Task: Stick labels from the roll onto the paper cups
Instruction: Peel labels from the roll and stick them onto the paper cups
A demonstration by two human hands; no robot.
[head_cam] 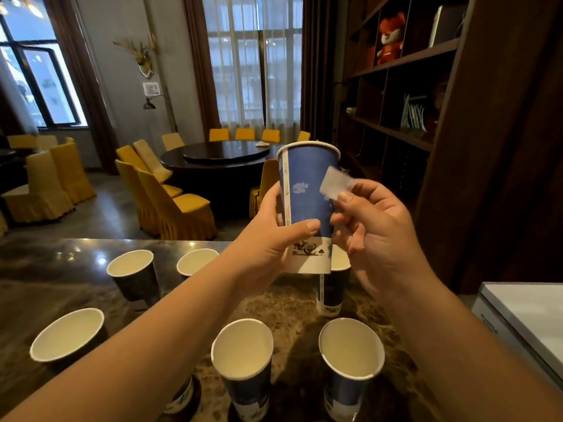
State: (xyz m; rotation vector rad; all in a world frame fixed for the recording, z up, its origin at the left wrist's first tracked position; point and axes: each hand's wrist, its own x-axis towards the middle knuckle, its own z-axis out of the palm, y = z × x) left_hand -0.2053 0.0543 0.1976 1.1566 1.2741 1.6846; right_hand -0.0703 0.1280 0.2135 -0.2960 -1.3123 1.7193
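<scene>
Your left hand (274,236) grips the upright blue paper cup with the white base band (307,205) low on its wall, thumb across the front, lifting it clear above the dark marbled stone bench (51,287). Your right hand (377,236) pinches a small pale translucent label (336,182) by its lower edge; the label hangs just beside the cup's right wall, tilted, and whether it touches the paper yet I cannot tell.

The risks, as I judge them: the loose end may fold onto itself or cling to your fingertips, so it lands creased or crooked. Pressing hard against the thin wall could dent the cup, since only your left hand backs it. The seam strip sits by your left thumb; a label laid over it may lift.

Count: one cup in hand, six open cups standing below your hands on the bench (240,357), one label. The label roll is not in view.
</scene>
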